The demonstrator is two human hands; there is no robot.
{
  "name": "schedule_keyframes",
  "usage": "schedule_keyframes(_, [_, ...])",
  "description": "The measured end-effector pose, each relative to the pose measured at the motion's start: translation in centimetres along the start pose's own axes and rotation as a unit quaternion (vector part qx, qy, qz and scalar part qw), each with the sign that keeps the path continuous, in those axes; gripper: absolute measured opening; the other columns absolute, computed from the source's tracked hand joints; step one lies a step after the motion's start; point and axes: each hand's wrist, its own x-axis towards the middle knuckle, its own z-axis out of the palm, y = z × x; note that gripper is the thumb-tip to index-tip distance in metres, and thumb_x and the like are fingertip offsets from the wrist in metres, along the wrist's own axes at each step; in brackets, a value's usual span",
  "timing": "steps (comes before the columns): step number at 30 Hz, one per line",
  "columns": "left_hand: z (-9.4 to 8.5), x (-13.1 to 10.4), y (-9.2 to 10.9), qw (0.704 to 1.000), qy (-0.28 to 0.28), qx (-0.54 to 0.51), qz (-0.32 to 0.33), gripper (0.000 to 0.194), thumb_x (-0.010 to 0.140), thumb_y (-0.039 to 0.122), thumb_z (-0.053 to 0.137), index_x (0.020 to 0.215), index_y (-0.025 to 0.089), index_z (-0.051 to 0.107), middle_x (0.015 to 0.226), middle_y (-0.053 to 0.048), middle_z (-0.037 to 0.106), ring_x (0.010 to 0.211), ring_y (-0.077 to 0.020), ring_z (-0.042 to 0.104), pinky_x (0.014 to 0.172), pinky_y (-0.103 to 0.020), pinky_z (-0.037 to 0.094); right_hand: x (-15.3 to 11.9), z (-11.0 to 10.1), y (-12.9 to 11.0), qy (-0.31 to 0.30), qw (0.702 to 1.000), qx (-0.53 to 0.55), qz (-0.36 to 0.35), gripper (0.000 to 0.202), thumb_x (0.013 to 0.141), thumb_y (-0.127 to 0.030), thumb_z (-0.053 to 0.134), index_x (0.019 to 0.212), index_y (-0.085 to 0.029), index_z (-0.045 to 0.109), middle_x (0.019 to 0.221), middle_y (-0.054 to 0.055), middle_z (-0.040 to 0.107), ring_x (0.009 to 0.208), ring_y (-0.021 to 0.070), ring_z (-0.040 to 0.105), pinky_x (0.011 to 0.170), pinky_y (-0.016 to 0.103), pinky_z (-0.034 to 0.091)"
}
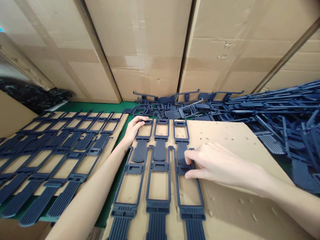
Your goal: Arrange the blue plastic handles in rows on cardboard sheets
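Note:
Dark blue plastic frames with ribbed tongues lie in two rows on a cardboard sheet (225, 133). My left hand (134, 128) is at the far left frame (144, 133), its fingertips closed at the upper crosspiece. My right hand (212, 163) is over the near right frame (190, 196). Its thumb and index finger close on the slotted crosspiece of that frame; the other fingers curl behind. Between the hands lie the near middle frame (158, 186) and the far middle frame (161, 130), untouched. The near left frame (128, 186) lies beside my left forearm.
On the left, another cardboard sheet (120, 125) carries several rows of similar frames. A loose heap of dark blue parts (275, 106) spreads along the back and right. Large cardboard boxes (145, 50) stand behind the green tabletop (97, 106). Black plastic film (30, 95) lies at the back left.

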Motion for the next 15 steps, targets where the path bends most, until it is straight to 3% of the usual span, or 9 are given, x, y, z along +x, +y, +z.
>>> schedule_keyframes(4, [-0.2, 0.1, -0.2, 1.0, -0.002, 0.005, -0.001, 0.016, 0.071, 0.033, 0.064, 0.082, 0.02, 0.064, 0.114, -0.008, 0.067, 0.114, -0.0303, 0.057, 0.104, -0.046, 0.037, 1.3, -0.8, 2.9, 0.08, 0.994, 0.051, 0.053, 0.037, 0.093, -0.05, 0.044, 0.079, -0.02, 0.061, 0.064, 0.002, 0.064, 0.057, 0.0156, 0.056, 0.055, 0.026, 0.032])
schedule_keyframes(7, [-0.3, 0.1, -0.3, 1.0, -0.001, 0.003, 0.001, 0.017, 0.071, 0.034, 0.065, 0.081, 0.02, 0.064, 0.114, -0.008, 0.067, 0.114, -0.0301, 0.057, 0.104, -0.046, 0.037, 2.5, -0.4, 7.5, 0.214, 0.966, 0.03, 0.142, 0.028, 0.092, -0.037, 0.042, 0.082, -0.019, 0.06, 0.079, 0.005, 0.069, 0.066, 0.018, 0.06, 0.06, 0.028, 0.037])
schedule_keyframes(9, [-0.2, 0.1, -0.2, 1.0, -0.002, -0.003, 0.002, 0.018, 0.071, 0.035, 0.065, 0.08, 0.02, 0.063, 0.113, -0.008, 0.068, 0.112, -0.0297, 0.058, 0.104, -0.045, 0.038, 3.0, 0.4, 10.9, 0.266, 0.945, -0.004, 0.189, 0.022, 0.09, -0.028, 0.041, 0.088, -0.019, 0.061, 0.091, 0.008, 0.07, 0.079, 0.0226, 0.063, 0.067, 0.031, 0.041])
schedule_keyframes(12, [-0.1, 0.1, 0.0, 1.0, -0.004, -0.011, -0.003, 0.018, 0.071, 0.034, 0.065, 0.08, 0.019, 0.063, 0.113, -0.008, 0.068, 0.111, -0.0292, 0.059, 0.104, -0.045, 0.038, 3.5, 2.0, 14.8, 0.279, 0.941, -0.045, 0.188, 0.027, 0.09, -0.024, 0.037, 0.097, -0.016, 0.062, 0.105, 0.014, 0.068, 0.097, 0.0283, 0.062, 0.08, 0.038, 0.045])
schedule_keyframes(15, [-0.1, 0.0, 0.2, 1.0, -0.002, -0.009, -0.007, 0.018, 0.071, 0.035, 0.065, 0.081, 0.019, 0.063, 0.114, -0.009, 0.067, 0.112, -0.0296, 0.059, 0.105, -0.045, 0.036, 4.0, 3.3, 16.8, 0.274, 0.946, -0.043, 0.169, 0.032, 0.091, -0.021, 0.033, 0.103, -0.014, 0.061, 0.109, 0.015, 0.067, 0.104, 0.0287, 0.06, 0.089, 0.043, 0.045])
